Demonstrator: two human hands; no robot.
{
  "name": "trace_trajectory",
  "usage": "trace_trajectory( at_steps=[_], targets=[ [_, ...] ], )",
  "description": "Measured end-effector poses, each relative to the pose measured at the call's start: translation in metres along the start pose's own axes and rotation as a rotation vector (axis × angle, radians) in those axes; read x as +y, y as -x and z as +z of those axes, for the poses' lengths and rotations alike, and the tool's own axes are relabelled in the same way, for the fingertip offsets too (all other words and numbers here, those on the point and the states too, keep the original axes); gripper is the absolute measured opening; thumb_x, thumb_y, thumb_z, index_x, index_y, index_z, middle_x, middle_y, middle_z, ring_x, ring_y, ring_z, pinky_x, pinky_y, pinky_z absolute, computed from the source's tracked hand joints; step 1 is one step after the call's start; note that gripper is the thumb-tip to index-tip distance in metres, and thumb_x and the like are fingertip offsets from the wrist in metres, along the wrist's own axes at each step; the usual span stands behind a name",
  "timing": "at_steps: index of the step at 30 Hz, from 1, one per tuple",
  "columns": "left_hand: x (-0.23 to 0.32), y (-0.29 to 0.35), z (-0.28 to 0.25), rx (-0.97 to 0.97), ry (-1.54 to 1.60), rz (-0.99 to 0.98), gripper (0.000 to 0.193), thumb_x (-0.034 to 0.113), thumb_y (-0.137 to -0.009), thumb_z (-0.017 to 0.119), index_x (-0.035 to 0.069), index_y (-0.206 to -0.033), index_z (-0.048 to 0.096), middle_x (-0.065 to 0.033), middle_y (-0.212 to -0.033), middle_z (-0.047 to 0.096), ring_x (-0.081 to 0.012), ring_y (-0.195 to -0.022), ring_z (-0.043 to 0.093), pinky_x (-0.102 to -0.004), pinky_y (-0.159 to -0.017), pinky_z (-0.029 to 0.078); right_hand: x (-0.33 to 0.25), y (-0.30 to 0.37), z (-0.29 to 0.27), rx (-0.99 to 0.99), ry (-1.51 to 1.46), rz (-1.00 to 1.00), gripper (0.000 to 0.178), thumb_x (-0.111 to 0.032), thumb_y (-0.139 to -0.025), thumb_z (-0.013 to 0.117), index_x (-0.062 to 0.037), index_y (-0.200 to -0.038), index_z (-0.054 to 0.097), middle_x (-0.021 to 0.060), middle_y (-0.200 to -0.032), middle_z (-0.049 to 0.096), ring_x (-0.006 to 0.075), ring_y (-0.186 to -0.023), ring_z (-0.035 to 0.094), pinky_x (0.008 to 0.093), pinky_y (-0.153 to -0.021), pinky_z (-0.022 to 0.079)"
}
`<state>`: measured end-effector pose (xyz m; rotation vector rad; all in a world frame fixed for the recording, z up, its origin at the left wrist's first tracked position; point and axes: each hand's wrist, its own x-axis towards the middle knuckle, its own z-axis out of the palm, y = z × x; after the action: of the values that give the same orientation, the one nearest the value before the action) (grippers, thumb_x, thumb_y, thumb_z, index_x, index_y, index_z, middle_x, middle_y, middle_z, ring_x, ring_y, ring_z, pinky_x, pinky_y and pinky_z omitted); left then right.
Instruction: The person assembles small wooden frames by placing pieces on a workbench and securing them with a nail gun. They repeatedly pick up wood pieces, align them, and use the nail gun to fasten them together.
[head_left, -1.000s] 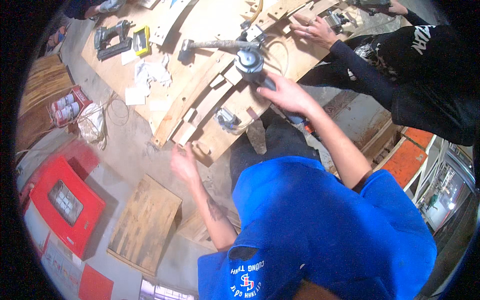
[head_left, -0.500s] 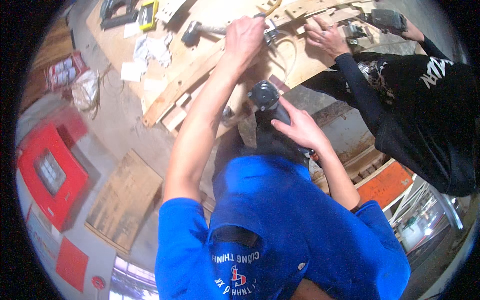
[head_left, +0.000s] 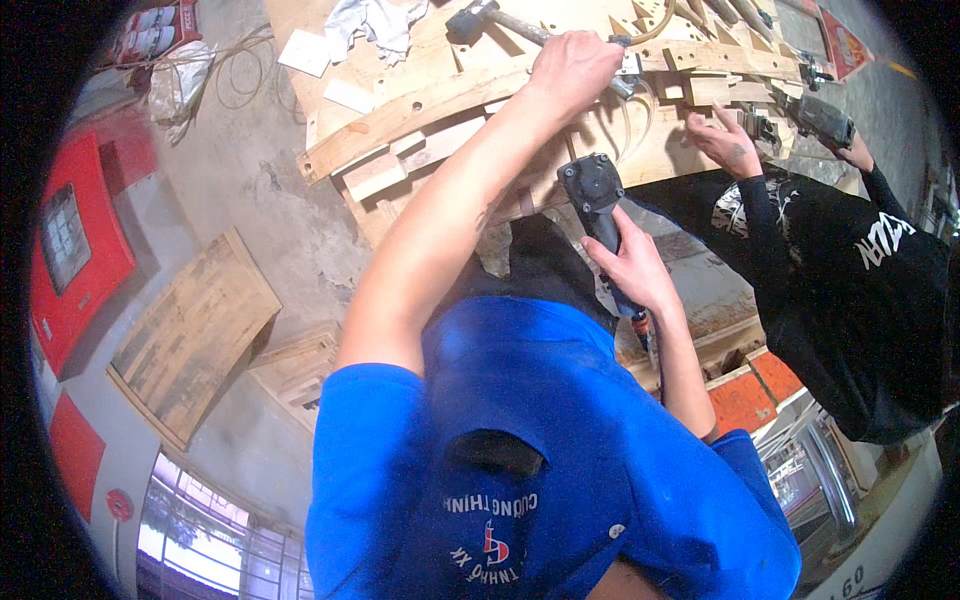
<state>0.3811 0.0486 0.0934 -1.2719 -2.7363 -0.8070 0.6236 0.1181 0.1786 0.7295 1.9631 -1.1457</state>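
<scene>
While the left hand (head_left: 572, 68) presses, fingers curled, on a curved wooden frame (head_left: 420, 105) at upper centre, the right hand (head_left: 630, 268) grips a black nail gun (head_left: 592, 190). Another person's hand (head_left: 722, 145) rests spread at upper right

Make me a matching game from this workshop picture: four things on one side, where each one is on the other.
Things:
1. black power tool
2. left hand
3. red cabinet
4. person in black

Places:
A. far left, on the floor
B. pressed on the curved wooden frame
C. right side, reaching to the bench
D. gripped in the right hand

Pairs: 1-D, 2-B, 3-A, 4-C
</scene>
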Motion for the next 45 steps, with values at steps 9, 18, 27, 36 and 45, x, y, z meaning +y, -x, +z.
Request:
trace_trajectory(
  at_steps=[9, 18, 27, 36, 45],
  targets=[
    [-0.019, 0.101, -0.067, 0.426, 0.210, -0.162, 0.017, 0.018, -0.093, 0.072, 0.010, -0.106, 0.078, -0.0101, -0.106, 0.078, -0.0293, -0.103, 0.072, -0.0436, -0.092, 0.055, -0.002, 0.000, 0.016, 0.133, 0.018, -0.123, 0.059, -0.032, -0.093, 0.073, -0.0040, -0.142, 0.056, 0.0219, -0.093, 0.071, 0.0312, -0.080, 0.068, 0.0420, -0.080, 0.054],
    [-0.059, 0.324, -0.074, 0.533, 0.418, -1.315, 0.044, 0.010, -0.098, 0.072, -0.006, -0.138, 0.063, -0.0211, -0.125, 0.073, -0.0259, -0.111, 0.071, -0.0409, -0.099, 0.055, -0.030, -0.002, 0.018, 0.142, 0.040, -0.096, 0.050, -0.032, -0.097, 0.072, -0.0009, -0.135, 0.061, 0.0115, -0.079, 0.067, 0.0189, -0.065, 0.061, 0.0366, -0.066, 0.051],
    [-0.073, 0.332, -0.060, 0.539, 0.404, -1.296, 0.062, 0.022, -0.081, 0.089, 0.007, -0.138, 0.068, -0.0226, -0.107, 0.077, -0.0384, -0.099, 0.074, -0.0422, -0.087, 0.056, -0.073, 0.008, 0.031, 0.111, 0.192, -0.128, 0.033, -0.026, -0.100, 0.071, 0.0000, -0.119, 0.063, 0.0015, -0.072, 0.061, 0.0094, -0.059, 0.056, 0.0286, -0.056, 0.046],
    [-0.083, 0.337, -0.057, 0.469, 0.152, -1.175, 0.061, 0.023, -0.075, 0.090, -0.003, -0.128, 0.071, -0.0209, -0.117, 0.076, -0.0331, -0.107, 0.074, -0.0424, -0.095, 0.053, -0.120, 0.012, 0.053, 0.049, 0.405, -0.120, 0.041, -0.033, -0.096, 0.073, 0.0027, -0.113, 0.064, 0.0129, -0.066, 0.067, 0.0201, -0.060, 0.067, 0.0366, -0.061, 0.053],
    [-0.081, 0.342, -0.058, 0.393, 0.173, -1.148, 0.067, 0.024, -0.078, 0.089, -0.001, -0.135, 0.066, -0.0225, -0.127, 0.072, -0.0347, -0.116, 0.070, -0.0467, -0.099, 0.051, -0.099, 0.024, 0.045, 0.123, 0.367, -0.055, 0.026, -0.024, -0.091, 0.069, 0.0012, -0.094, 0.067, 0.0102, -0.065, 0.065, 0.0170, -0.059, 0.064, 0.0364, -0.060, 0.053]
  ],
)
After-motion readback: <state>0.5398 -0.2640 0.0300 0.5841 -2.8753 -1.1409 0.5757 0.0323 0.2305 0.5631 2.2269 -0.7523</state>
